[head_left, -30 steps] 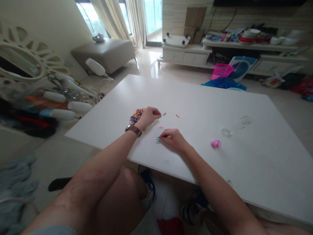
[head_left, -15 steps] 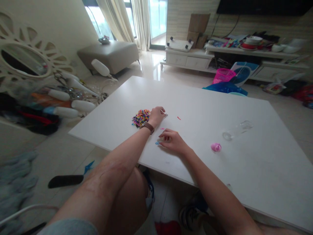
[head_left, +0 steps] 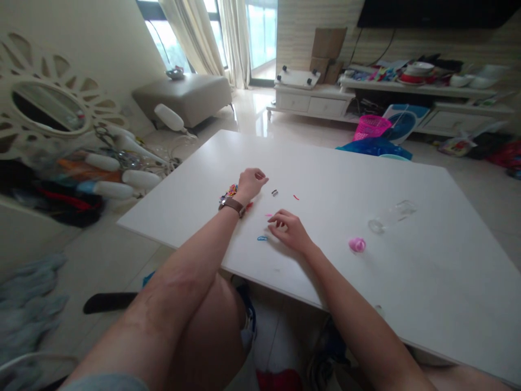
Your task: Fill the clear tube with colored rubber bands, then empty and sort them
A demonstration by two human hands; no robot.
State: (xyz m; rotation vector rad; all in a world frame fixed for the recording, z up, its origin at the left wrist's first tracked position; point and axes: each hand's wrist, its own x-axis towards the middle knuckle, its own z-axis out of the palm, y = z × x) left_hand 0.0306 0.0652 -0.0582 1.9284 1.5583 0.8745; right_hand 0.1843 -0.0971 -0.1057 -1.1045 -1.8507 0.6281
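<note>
My left hand (head_left: 251,183), a brown-strapped watch (head_left: 233,205) on its wrist, is above the table beside a pile of small multicoloured elastic bands (head_left: 228,192). Its thumb and fingertips come together; anything between them is too small to make out. The wrist hides much of the pile. Just right of those fingertips lie dark elastic bands (head_left: 274,193). My right hand (head_left: 290,231) rests low over the table with bent fingers apart and holds nothing visible. Near its fingertips are a pink band (head_left: 268,215) and blue bands (head_left: 262,238). A red band (head_left: 296,197) lies farther off.
On the right of the white table (head_left: 325,179) a clear glass bottle (head_left: 393,217) lies on its side, near a pink scrunched object (head_left: 357,245). White lamp shades (head_left: 141,178) stand close to the table's left edge. A pink basket (head_left: 371,128) is beyond the far edge.
My left hand has drawn back up and left from the dark bands, which now lie uncovered on the table. My right hand has lifted slightly off the blue bands.
</note>
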